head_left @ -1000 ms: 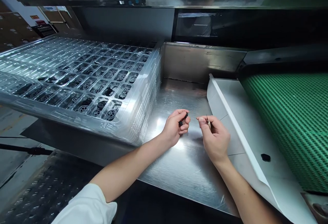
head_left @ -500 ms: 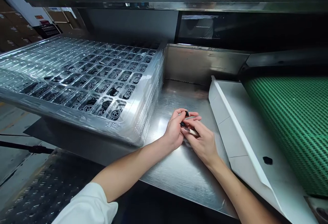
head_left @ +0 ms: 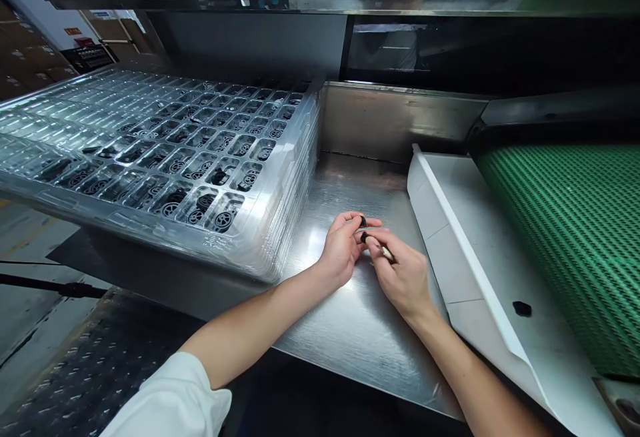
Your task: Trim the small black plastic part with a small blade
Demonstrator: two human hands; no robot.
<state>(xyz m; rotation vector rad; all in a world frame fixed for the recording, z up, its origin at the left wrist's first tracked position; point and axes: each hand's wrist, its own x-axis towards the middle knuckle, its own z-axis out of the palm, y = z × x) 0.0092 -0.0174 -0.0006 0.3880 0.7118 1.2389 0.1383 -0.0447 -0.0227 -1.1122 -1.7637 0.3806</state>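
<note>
My left hand [head_left: 341,250] is closed, with a small black part [head_left: 363,222] between its thumb and fingers. Its exact kind is too small to make out. A second dark piece [head_left: 365,237] shows just below, where the fingertips of both hands meet. My right hand [head_left: 404,277] is closed around a slim tool with a pale handle [head_left: 388,254]; the tool's tip is hidden at the dark piece. Both hands are held together above the steel worktop [head_left: 350,337].
To the left stands a stack of clear plastic trays [head_left: 265,250], its compartments holding black wheel-like parts [head_left: 223,221]. A white chute [head_left: 465,250] borders the worktop on the right, with a black piece [head_left: 523,308] in it. Beyond lies a green conveyor belt [head_left: 565,223].
My right hand has shifted slightly right, and its fingers have drawn in around the pale-handled tool. The left hand stays nearly in place, with the black part still in it.
</note>
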